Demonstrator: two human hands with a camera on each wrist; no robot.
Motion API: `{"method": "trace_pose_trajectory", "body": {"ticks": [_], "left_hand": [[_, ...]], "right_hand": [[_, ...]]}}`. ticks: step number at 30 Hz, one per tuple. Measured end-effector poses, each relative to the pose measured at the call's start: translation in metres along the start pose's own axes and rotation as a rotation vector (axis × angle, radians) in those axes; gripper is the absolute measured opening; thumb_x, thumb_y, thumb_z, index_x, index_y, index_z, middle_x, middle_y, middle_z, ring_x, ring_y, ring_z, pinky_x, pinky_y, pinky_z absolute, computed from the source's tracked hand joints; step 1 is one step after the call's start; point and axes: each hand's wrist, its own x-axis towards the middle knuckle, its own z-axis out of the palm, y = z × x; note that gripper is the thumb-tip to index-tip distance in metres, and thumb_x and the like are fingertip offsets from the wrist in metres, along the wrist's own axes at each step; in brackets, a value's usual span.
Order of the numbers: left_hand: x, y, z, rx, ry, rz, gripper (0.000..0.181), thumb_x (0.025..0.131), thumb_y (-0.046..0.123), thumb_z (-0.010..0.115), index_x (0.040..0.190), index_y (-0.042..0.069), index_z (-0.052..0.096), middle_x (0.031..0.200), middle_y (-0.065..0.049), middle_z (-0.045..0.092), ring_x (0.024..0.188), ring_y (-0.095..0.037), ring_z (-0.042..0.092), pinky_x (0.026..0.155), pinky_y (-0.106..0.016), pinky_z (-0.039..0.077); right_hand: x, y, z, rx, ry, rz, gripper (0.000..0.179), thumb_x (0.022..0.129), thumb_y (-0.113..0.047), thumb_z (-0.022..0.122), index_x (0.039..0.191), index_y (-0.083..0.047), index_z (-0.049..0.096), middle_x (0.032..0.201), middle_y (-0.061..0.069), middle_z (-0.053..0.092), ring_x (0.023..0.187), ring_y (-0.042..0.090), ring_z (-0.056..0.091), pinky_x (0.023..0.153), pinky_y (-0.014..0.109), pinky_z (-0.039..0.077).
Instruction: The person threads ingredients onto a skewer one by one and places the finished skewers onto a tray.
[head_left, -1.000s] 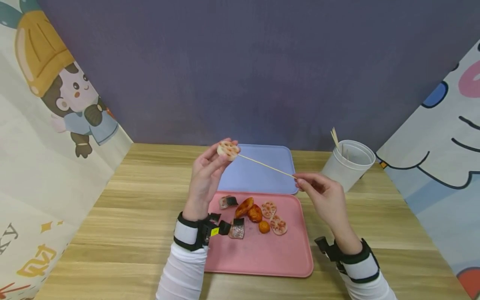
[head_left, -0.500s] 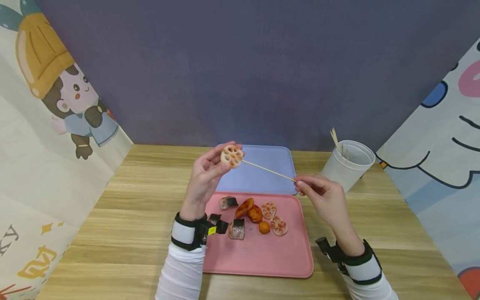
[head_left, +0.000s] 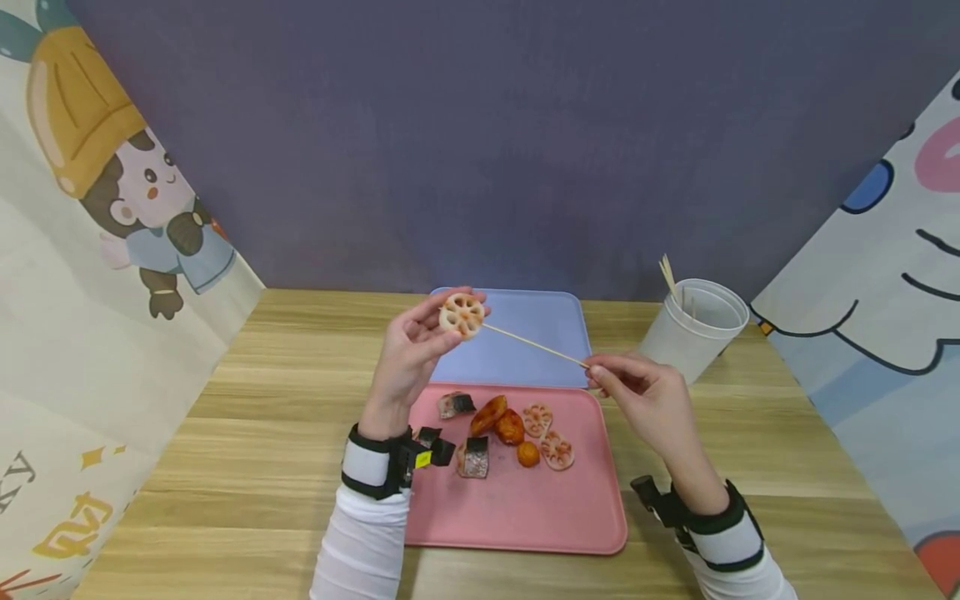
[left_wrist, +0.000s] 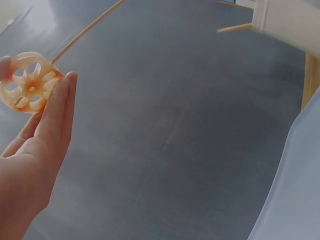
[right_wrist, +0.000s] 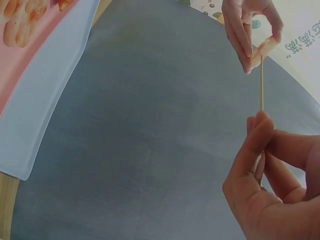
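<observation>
My left hand [head_left: 408, 354] pinches a round lotus root slice [head_left: 462, 316] by its edges, raised above the blue tray. In the left wrist view the holes of the slice [left_wrist: 31, 82] face the camera. My right hand [head_left: 648, 396] pinches a thin wooden skewer [head_left: 536, 344] near one end. The other end of the skewer meets the rim of the slice; how deep it goes in cannot be seen. In the right wrist view the skewer [right_wrist: 261, 85] runs straight from my right fingertips to the slice [right_wrist: 265, 51].
A pink tray [head_left: 525, 521] bears two lotus slices [head_left: 557, 451], glazed brown pieces [head_left: 489, 415], an orange ball [head_left: 528, 454] and dark-skinned fish pieces [head_left: 474, 457]. Behind it lies a blue tray [head_left: 517, 304]. A white bucket [head_left: 690, 333] with several skewers stands at the right.
My left hand has turned the lotus slice so that its holes face the head camera more fully, and lowered it slightly. My right hand has dipped a little with the skewer.
</observation>
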Motion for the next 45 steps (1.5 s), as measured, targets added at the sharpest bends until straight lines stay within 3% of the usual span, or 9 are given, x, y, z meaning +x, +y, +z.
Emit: {"method": "trace_pose_trajectory", "body": {"ticks": [5, 10, 13, 25, 31, 36, 39, 45], "left_hand": [[-0.001, 0.0, -0.001, 0.006, 0.008, -0.01, 0.049, 0.083, 0.008, 0.073, 0.126, -0.005, 0.055, 0.121, -0.015, 0.064, 0.111, -0.026, 0.063, 0.092, -0.03, 0.051], [0.0, -0.006, 0.007, 0.022, -0.063, -0.066, 0.047, 0.081, 0.01, 0.074, 0.124, -0.001, 0.058, 0.118, -0.011, 0.066, 0.109, -0.023, 0.064, 0.09, -0.028, 0.052], [0.001, -0.009, 0.011, 0.003, -0.088, -0.067, 0.05, 0.082, 0.009, 0.074, 0.127, -0.004, 0.055, 0.12, -0.013, 0.065, 0.111, -0.026, 0.063, 0.091, -0.03, 0.052], [-0.001, -0.009, 0.01, 0.053, -0.06, -0.09, 0.049, 0.08, 0.011, 0.076, 0.124, -0.002, 0.059, 0.114, -0.008, 0.069, 0.103, -0.019, 0.066, 0.083, -0.025, 0.054], [-0.002, -0.009, 0.01, 0.041, -0.13, -0.087, 0.051, 0.081, 0.005, 0.073, 0.127, -0.006, 0.055, 0.119, -0.011, 0.066, 0.109, -0.022, 0.064, 0.089, -0.029, 0.052], [-0.001, -0.014, 0.021, 0.082, -0.191, -0.148, 0.056, 0.08, 0.003, 0.074, 0.13, -0.008, 0.051, 0.125, -0.013, 0.063, 0.114, -0.024, 0.061, 0.094, -0.032, 0.05], [-0.001, -0.017, 0.027, 0.091, -0.199, -0.179, 0.059, 0.078, 0.004, 0.076, 0.13, -0.009, 0.05, 0.125, -0.015, 0.062, 0.114, -0.025, 0.061, 0.094, -0.033, 0.05], [-0.001, -0.018, 0.029, 0.097, -0.191, -0.176, 0.06, 0.077, 0.006, 0.078, 0.128, -0.009, 0.052, 0.123, -0.014, 0.062, 0.112, -0.023, 0.062, 0.092, -0.032, 0.051]], "right_hand": [[-0.002, -0.004, 0.001, 0.004, -0.012, 0.013, 0.013, 0.086, -0.004, 0.067, 0.097, -0.001, 0.074, 0.081, 0.011, 0.069, 0.068, 0.006, 0.065, 0.06, 0.021, 0.055], [-0.005, -0.006, 0.007, 0.036, -0.065, 0.005, 0.012, 0.086, -0.005, 0.067, 0.095, -0.001, 0.073, 0.079, 0.01, 0.068, 0.067, 0.006, 0.065, 0.059, 0.023, 0.055], [-0.006, -0.007, 0.009, 0.066, -0.057, -0.001, 0.011, 0.086, -0.003, 0.067, 0.094, 0.0, 0.073, 0.077, 0.012, 0.067, 0.066, 0.007, 0.065, 0.058, 0.024, 0.056], [-0.01, -0.009, 0.009, 0.066, -0.019, -0.003, 0.013, 0.086, -0.005, 0.068, 0.096, 0.001, 0.073, 0.08, 0.009, 0.069, 0.068, 0.008, 0.067, 0.059, 0.024, 0.056], [-0.013, -0.012, 0.009, 0.07, 0.028, -0.025, 0.011, 0.084, -0.001, 0.068, 0.094, 0.002, 0.073, 0.079, 0.003, 0.068, 0.066, 0.007, 0.065, 0.057, 0.023, 0.055], [-0.014, -0.015, 0.012, 0.045, -0.018, 0.009, 0.011, 0.086, -0.007, 0.069, 0.094, -0.002, 0.074, 0.077, 0.007, 0.067, 0.064, 0.008, 0.064, 0.056, 0.025, 0.055], [-0.014, -0.016, 0.013, 0.039, -0.024, 0.012, 0.01, 0.086, -0.007, 0.068, 0.093, -0.003, 0.074, 0.076, 0.009, 0.067, 0.062, 0.008, 0.063, 0.055, 0.026, 0.054], [-0.016, -0.018, 0.014, 0.037, -0.008, 0.011, 0.01, 0.086, -0.006, 0.068, 0.093, -0.003, 0.074, 0.075, 0.008, 0.066, 0.062, 0.008, 0.063, 0.055, 0.027, 0.055]]}}
